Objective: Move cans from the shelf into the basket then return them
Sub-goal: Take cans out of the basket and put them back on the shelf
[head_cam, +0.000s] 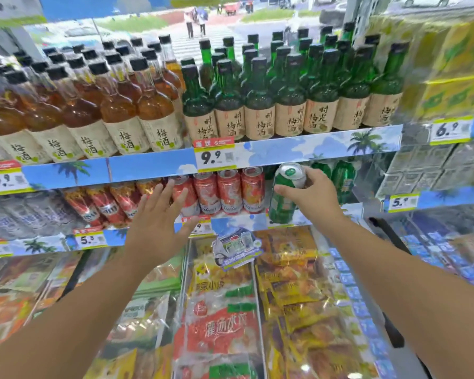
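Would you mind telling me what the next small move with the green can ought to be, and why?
Probably draw the green can a little further out, clear of the shelf edge. The right hand grips it tilted at the shelf front, beside the red cans; whether it is leaving or returning cannot be told. No basket is in view. The left hand hovers open in front of the red cans.
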Action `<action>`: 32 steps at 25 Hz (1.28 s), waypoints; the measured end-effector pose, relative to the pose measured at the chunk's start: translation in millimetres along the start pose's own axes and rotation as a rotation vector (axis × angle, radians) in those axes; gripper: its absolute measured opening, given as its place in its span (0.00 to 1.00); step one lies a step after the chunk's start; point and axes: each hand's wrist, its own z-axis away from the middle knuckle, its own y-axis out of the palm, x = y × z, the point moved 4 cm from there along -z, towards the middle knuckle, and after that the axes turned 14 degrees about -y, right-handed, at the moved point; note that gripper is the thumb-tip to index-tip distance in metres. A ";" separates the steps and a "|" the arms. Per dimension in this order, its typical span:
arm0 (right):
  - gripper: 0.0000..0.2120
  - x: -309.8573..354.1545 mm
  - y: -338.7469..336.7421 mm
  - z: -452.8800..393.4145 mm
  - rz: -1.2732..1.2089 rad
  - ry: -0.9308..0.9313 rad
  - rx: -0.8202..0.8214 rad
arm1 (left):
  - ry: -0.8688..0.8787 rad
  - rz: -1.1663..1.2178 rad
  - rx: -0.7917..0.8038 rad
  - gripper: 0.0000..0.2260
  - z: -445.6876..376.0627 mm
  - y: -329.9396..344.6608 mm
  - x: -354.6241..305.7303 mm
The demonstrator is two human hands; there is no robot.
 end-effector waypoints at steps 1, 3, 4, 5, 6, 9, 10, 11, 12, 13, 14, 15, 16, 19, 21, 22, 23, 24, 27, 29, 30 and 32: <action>0.27 -0.1 5.6 -3.6 0.062 -0.036 0.002 | -0.001 -0.004 0.009 0.36 -3.1 0.0 3.0; 0.28 -0.5 15.2 -4.7 0.095 -0.073 -0.015 | 0.000 -0.017 0.028 0.36 -7.5 2.6 8.0; 0.28 -1.9 18.9 -3.6 0.084 -0.071 -0.029 | 0.000 -0.027 0.039 0.36 -9.7 5.6 10.0; 0.28 -4.0 21.6 -1.8 0.069 -0.062 -0.039 | 0.001 -0.034 0.051 0.36 -11.9 8.9 11.3; 0.27 -5.9 23.4 -0.1 0.057 -0.046 -0.045 | 0.004 -0.034 0.062 0.36 -13.6 12.2 11.8; 0.27 -12.5 25.7 -0.2 0.059 -0.027 -0.069 | 0.013 -0.019 0.076 0.37 -19.0 18.7 10.8; 0.27 -14.1 25.0 -2.3 0.062 -0.022 -0.078 | 0.018 -0.008 0.081 0.37 -19.7 20.3 9.4; 0.27 -15.8 24.1 -6.4 0.077 -0.015 -0.086 | 0.022 0.001 0.084 0.37 -20.2 21.4 7.7; 0.27 -17.1 23.2 -10.6 0.103 -0.008 -0.088 | 0.026 0.005 0.087 0.36 -19.5 22.7 6.6; 0.27 -18.1 22.3 -14.5 0.128 -0.002 -0.092 | 0.029 0.007 0.088 0.36 -18.4 23.6 6.2; 0.27 -18.8 22.2 -18.1 0.142 0.005 -0.106 | 0.032 0.013 0.089 0.36 -17.5 24.5 6.5; 0.28 -18.2 23.0 -21.0 0.141 0.009 -0.122 | 0.034 0.017 0.091 0.36 -16.8 25.4 7.5; 0.29 -18.4 24.3 -23.1 0.139 0.018 -0.140 | 0.035 0.016 0.096 0.37 -16.2 26.2 8.8; 0.28 -18.4 32.6 -28.3 0.132 0.028 -0.170 | 0.032 0.011 0.109 0.37 -17.5 27.6 13.1; 0.28 -19.1 37.1 -32.0 0.130 0.035 -0.170 | 0.030 0.023 0.112 0.36 -18.5 27.5 14.8; 0.27 -20.1 38.4 -33.5 0.129 0.040 -0.167 | 0.029 0.032 0.110 0.36 -18.6 27.6 15.7; 0.27 -20.8 39.5 -35.1 0.130 0.045 -0.163 | 0.029 0.038 0.106 0.36 -18.9 27.9 16.5; 0.27 -22.0 40.4 -36.3 0.127 0.048 -0.157 | 0.030 0.042 0.102 0.36 -18.8 28.5 17.3; 0.23 -23.8 44.3 -38.6 0.138 0.044 -0.142 | 0.030 0.036 0.108 0.37 -16.9 31.5 18.7; 0.21 -24.4 46.3 -39.3 0.140 0.041 -0.146 | 0.024 0.047 0.120 0.37 -13.7 33.2 19.3; 0.21 -24.3 46.6 -39.5 0.135 0.034 -0.151 | 0.020 0.057 0.122 0.37 -12.0 33.5 19.5; 0.20 -23.3 46.5 -39.5 0.125 0.015 -0.162 | 0.013 0.068 0.127 0.37 -8.6 33.5 20.0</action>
